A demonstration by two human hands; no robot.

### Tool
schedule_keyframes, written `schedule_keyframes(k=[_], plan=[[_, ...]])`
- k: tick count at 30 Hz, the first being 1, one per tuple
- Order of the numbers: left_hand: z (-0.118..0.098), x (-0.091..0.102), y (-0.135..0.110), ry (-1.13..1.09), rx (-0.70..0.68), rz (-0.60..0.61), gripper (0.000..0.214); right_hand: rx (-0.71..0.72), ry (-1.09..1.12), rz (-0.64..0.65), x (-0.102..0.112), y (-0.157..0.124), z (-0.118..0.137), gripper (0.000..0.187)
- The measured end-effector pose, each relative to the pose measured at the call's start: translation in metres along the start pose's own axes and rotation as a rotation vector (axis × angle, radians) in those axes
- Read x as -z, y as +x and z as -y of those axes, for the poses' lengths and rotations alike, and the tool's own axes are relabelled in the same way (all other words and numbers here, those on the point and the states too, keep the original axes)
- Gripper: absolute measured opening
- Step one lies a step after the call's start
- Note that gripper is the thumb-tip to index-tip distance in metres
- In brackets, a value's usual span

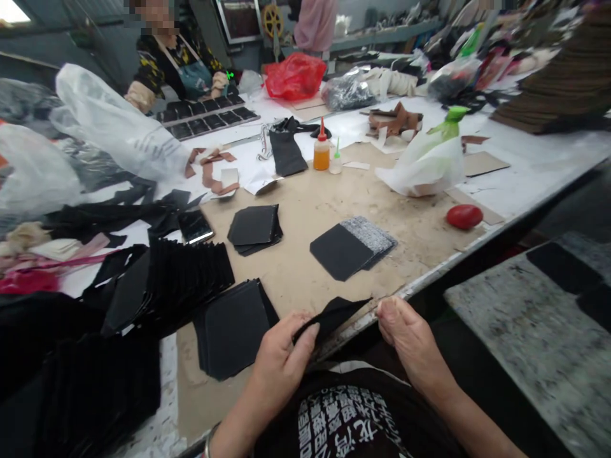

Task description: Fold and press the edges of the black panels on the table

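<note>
My left hand [281, 356] pinches a black fabric piece [334, 313] at the near edge of the table, thumb and fingers closed on its left end. My right hand [405, 337] is beside the piece's right tip with its fingers curled; I cannot make out whether it grips the tip. A stack of black squares [233, 327] lies just left of my left hand. On the brown board [305, 210] further out lie a black and grey pair of pieces [351, 247] and another black stack [254, 228].
A long row of black pieces [162, 280] fills the left side. An orange glue bottle [321, 149], a white bag with a green spray top [429, 165] and a red object [464, 216] stand beyond. Another person [176, 60] works at the far left. A grey surface [529, 331] is at the right.
</note>
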State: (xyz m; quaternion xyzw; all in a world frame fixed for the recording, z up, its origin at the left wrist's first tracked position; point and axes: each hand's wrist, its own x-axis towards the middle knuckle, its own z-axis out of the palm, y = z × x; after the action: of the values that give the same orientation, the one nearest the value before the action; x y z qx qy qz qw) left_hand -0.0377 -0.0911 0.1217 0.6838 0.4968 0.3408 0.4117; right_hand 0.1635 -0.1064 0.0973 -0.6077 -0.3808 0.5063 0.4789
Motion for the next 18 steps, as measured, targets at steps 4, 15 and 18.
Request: schedule_keyframes(k=[4, 15, 18], plan=[[-0.017, 0.017, 0.018, -0.236, 0.230, 0.116, 0.032, 0.222, -0.229, -0.039, 0.007, 0.012, 0.019, 0.033], [-0.016, 0.019, 0.021, -0.556, 0.493, 0.224, 0.035, 0.175, -0.042, 0.185, -0.008, 0.015, 0.038, 0.029], [-0.013, 0.016, 0.021, -0.559, 0.511, 0.204, 0.035, 0.168, -0.032, 0.187, -0.010, 0.013, 0.037, 0.029]])
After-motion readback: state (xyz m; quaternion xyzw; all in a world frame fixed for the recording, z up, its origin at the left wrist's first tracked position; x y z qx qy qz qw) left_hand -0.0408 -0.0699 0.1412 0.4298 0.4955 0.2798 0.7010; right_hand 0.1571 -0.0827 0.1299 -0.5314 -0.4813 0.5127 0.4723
